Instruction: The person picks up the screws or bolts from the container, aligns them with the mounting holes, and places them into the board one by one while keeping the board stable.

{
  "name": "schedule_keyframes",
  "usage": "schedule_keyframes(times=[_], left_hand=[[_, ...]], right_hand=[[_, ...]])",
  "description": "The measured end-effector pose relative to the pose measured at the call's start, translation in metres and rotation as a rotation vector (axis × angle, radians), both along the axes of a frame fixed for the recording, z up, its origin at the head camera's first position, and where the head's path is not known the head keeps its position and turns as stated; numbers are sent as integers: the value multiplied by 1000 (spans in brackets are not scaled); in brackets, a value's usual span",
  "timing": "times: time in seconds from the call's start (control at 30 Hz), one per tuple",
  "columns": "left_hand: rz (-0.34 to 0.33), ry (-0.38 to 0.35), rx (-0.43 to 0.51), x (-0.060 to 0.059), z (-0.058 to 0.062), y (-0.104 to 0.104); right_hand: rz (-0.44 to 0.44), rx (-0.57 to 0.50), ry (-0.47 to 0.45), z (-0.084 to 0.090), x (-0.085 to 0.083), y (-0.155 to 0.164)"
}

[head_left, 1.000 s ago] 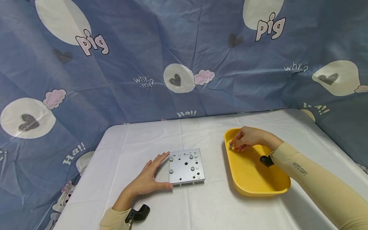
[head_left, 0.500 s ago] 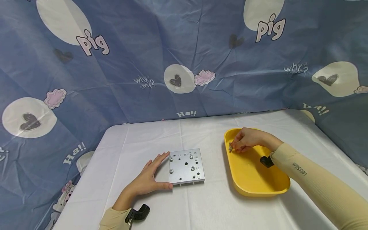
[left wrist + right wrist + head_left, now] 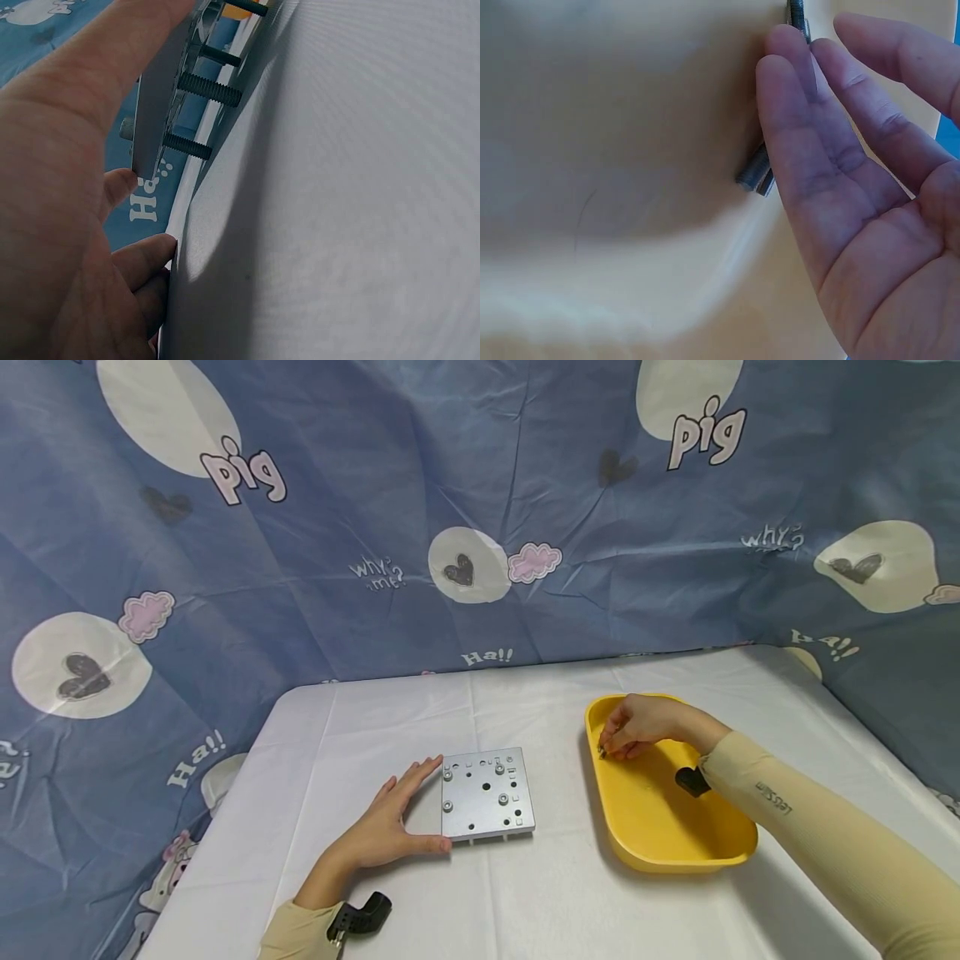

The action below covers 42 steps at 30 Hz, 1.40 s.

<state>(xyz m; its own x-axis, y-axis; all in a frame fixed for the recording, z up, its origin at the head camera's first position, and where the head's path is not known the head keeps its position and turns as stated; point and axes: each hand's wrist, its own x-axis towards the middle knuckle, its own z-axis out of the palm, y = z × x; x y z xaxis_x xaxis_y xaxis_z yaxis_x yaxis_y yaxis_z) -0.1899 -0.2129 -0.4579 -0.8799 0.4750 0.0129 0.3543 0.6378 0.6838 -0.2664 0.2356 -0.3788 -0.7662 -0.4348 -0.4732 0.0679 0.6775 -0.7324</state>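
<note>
A square silver metal plate [image 3: 476, 807] with holes and several socket-head screws [image 3: 503, 799] lies on the white table. My left hand [image 3: 386, 831] is spread along its left side, the index finger and thumb touching its corners. Threaded shanks [image 3: 210, 88] stick out under the plate in the left wrist view. Inside the yellow bin [image 3: 678, 865], my right hand [image 3: 647, 724] reaches down at the far left end, fingertips at small metal screws. The right wrist view has one screw [image 3: 798, 11] at the fingertips and threaded ends [image 3: 754, 169] behind the fingers. Whether one is pinched is unclear.
The bin stands right of the plate, with bare table [image 3: 558, 777] between them. A blue patterned curtain [image 3: 480, 485] hangs behind the table. Each wrist carries a black camera, the left one [image 3: 367, 917] close above the tabletop.
My right hand shifts slightly left and its fingertips work among the screws, which turn and show less in the head view. My left hand and the plate stay still.
</note>
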Motion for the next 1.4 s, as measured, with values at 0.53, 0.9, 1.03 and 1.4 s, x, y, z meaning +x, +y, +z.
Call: schedule_keyframes(times=[0.53, 0.9, 1.03, 1.4], left_hand=[[4, 0, 6, 1, -1, 0], [8, -2, 12, 2, 0, 1], [6, -1, 12, 1, 0, 2], [1, 14, 11, 0, -3, 2]], right_hand=[[22, 74, 60, -6, 2, 6], [12, 72, 37, -8, 4, 4], [19, 72, 42, -7, 5, 5], [51, 153, 80, -3, 8, 12]])
